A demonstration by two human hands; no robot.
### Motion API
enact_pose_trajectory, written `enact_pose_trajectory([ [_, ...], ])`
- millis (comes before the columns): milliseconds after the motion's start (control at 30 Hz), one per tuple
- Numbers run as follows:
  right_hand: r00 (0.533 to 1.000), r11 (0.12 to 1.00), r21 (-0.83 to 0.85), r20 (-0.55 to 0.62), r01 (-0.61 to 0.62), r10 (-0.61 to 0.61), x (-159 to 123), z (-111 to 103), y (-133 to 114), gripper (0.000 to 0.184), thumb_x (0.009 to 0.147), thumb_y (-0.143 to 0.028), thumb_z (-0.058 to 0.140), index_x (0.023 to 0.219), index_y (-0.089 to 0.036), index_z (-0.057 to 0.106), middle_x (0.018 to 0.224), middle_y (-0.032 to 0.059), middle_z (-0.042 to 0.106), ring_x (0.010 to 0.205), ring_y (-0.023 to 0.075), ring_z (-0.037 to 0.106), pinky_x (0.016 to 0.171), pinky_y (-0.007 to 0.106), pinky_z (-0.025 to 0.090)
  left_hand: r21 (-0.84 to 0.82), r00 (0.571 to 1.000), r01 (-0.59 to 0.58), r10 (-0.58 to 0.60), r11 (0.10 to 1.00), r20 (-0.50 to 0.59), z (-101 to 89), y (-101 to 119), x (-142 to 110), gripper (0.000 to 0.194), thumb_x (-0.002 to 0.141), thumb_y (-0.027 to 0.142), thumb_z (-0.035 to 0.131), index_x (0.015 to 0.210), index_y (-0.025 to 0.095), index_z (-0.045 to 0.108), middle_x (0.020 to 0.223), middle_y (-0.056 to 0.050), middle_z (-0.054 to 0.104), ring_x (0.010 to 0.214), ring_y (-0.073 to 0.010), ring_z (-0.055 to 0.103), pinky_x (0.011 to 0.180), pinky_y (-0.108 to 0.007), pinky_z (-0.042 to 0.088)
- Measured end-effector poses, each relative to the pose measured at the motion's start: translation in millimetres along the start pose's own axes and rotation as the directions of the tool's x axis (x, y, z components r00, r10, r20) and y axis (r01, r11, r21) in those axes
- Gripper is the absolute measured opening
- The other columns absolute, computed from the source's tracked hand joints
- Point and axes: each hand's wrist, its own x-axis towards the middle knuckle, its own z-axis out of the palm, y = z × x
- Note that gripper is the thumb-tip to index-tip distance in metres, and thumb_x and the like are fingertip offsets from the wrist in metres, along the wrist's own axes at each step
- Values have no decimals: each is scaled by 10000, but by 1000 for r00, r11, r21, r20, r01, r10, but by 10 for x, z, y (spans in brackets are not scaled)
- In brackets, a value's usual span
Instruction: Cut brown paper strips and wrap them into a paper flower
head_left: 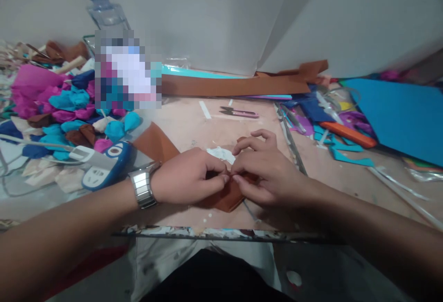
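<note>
My left hand (194, 176), with a metal-banded watch (141, 186) at the wrist, pinches a folded brown sheet (226, 200) between thumb and forefinger. Right against it, my right hand (265, 170) pinches the same sheet, so the fingertips of both hands nearly meet. Its other fingers are bent and raised. Much of the sheet is hidden beneath the hands, and whether it is felt, paper or leather I cannot tell. Behind the fingers a crumpled white piece (221, 154) lies on the table. Another brown piece (155, 142) lies left of my left hand.
Thread snips (238, 111) lie beyond my hands. A blue-and-white power strip (107, 166) and a heap of colourful bundles (69, 108) are at left. Behind stand a clear bottle (107, 13) and a long brown strip (235, 86). An orange-handled cutter (348, 135) and blue sheet (398, 112) lie right.
</note>
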Motion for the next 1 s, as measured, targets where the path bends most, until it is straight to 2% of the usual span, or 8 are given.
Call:
enact_pose_trajectory([
  [167,998,998,-48,-44,-39,37,5,-31,2,111,886,-182,584,821,-227,662,796,18,701,1027,257,675,1068,544,270,28,998,57,-57,998,-13,-5,1,-4,272,931,214,535,672,161,603,596,43,525,575,-89,419,582,-241,311],
  [300,994,990,-100,-68,-95,88,4,-58,5,104,861,-177,594,793,-235,648,753,7,683,1115,285,653,1100,556,234,24,997,75,-75,997,7,-19,1,1,272,922,215,509,665,166,585,610,36,520,591,-98,423,588,-248,318],
  [400,993,990,-107,-85,-96,87,4,-66,22,112,844,-156,596,778,-235,639,723,-7,663,1114,285,654,1109,555,222,61,996,90,-91,994,9,-40,-3,2,285,913,220,498,634,171,529,582,39,458,577,-100,388,571,-261,295],
  [500,991,990,-101,-98,-100,90,6,-68,43,104,832,-148,603,784,-233,641,751,-3,673,1101,287,656,1099,550,240,84,995,104,-104,991,-1,-52,-4,-3,266,899,215,501,637,173,525,583,34,470,571,-103,403,563,-271,282],
  [700,996,994,-72,-57,-77,73,6,-53,34,101,858,-161,597,809,-233,648,786,13,703,1097,287,656,1086,550,263,132,995,99,-99,986,-10,-22,5,1,293,921,277,544,649,177,499,568,42,448,546,-97,375,546,-270,248],
  [1000,998,998,-25,-1,-60,60,-8,-40,15,55,898,-234,630,852,-231,660,835,17,706,1037,266,649,1101,564,240,135,993,115,-115,984,-4,-19,4,19,231,898,200,503,670,176,524,589,32,503,540,-104,407,549,-270,264],
])
